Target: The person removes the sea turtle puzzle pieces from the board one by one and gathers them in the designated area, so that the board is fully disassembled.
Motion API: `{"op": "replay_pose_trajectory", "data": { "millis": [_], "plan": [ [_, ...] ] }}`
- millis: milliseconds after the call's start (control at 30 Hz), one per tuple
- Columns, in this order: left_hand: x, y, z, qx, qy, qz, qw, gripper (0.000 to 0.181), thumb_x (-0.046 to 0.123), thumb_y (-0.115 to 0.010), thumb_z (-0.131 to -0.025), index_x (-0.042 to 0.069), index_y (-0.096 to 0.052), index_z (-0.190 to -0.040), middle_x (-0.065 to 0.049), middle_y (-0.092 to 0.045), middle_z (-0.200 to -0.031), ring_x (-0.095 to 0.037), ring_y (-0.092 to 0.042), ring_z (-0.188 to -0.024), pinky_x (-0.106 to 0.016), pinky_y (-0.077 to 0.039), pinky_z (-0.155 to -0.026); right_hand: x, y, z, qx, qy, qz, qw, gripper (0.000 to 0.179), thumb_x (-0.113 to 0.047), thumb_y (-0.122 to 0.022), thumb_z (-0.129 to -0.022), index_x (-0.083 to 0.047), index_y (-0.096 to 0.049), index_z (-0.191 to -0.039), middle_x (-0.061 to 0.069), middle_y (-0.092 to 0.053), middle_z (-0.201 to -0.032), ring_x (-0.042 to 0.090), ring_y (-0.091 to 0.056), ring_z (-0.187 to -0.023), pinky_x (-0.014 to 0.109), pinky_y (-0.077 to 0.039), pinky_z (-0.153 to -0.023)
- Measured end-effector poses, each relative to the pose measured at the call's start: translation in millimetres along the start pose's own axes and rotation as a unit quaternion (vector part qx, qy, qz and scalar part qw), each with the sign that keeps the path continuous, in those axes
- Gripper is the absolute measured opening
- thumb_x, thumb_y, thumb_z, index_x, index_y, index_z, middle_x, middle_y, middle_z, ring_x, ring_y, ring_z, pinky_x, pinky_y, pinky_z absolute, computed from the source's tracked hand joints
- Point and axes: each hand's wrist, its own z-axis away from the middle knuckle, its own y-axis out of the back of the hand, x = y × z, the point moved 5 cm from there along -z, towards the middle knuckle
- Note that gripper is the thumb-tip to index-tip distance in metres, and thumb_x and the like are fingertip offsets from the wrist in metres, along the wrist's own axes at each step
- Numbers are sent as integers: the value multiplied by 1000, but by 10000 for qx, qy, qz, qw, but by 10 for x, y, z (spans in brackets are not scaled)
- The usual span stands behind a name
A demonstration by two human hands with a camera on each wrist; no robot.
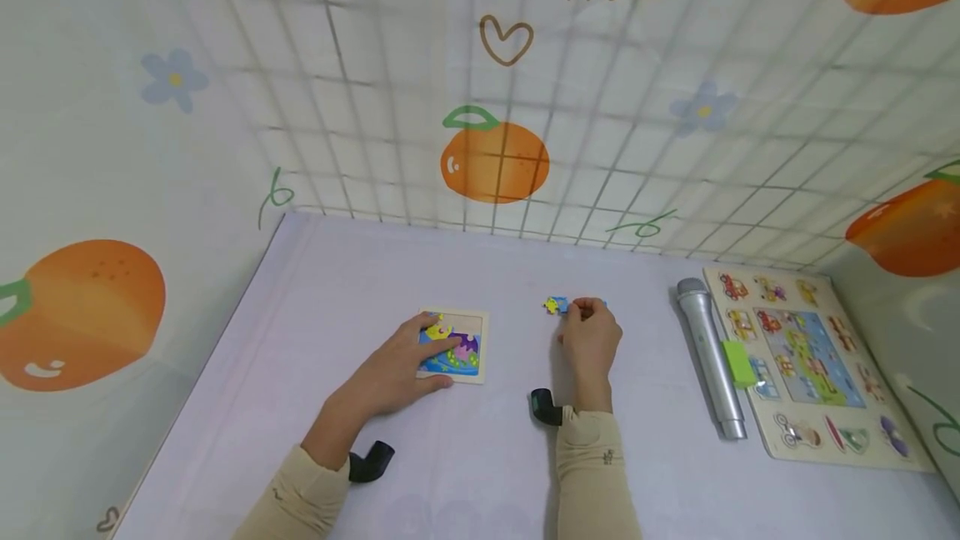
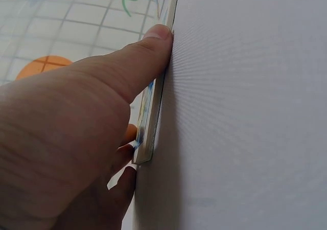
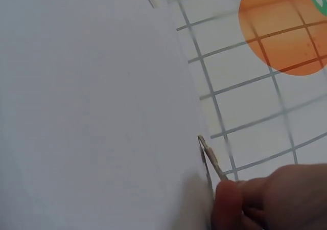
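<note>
A small jigsaw puzzle lies on the table in a pale wooden frame, its colourful pieces filling the lower part; bare wood shows at the upper right. My left hand holds this frame at its left side, thumb along the near edge and fingers spread over the pieces. In the left wrist view, the thumb presses against the board's edge. To the right, my right hand pinches a blue-and-yellow puzzle piece between thumb and fingertips. The right wrist view shows the piece edge-on, tilted close over the table.
A silver microphone lies at the right, with a lime-green block beside it. Beyond them is a larger wooden picture puzzle board. A printed cloth wall rises behind the table. Black wrist mounts stick out by both sleeves.
</note>
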Motion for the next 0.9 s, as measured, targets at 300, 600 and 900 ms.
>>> {"op": "replay_pose_trajectory", "data": {
  "millis": [300, 600, 900],
  "plan": [
    [4, 0, 5, 33, -6, -20, 10000, 65, 51, -72, -92, 32, -52, -150, -9, -26, -167, -34, -25, -156, -52, -39, -119, -53, -32, 19, -273, 35, 320, 9991, 36, -24, -68, -95, -1, -63, -123, 15, -69, -107, 29, -66, -91, 37, -53, -80],
    [14, 3, 6, -29, 79, 3, 10000, 65, 51, -72, -92, 32, -52, -151, -8, -25, -168, -33, -24, -157, -52, -37, -120, -48, -105, 18, -417, 111, 677, 9968, 48, -27, -76, -90, 1, -62, -126, 17, -65, -109, 33, -59, -100, 46, -50, -91],
    [13, 7, 3, 1, 113, -45, 9999, 66, 51, -73, -91, 33, -51, -151, -7, -25, -168, -32, -24, -157, -52, -38, -120, -90, -124, 19, -238, 300, 910, 9951, 40, -26, -72, -92, 2, -65, -121, 17, -67, -108, 34, -61, -102, 48, -50, -89]
  ]
}}
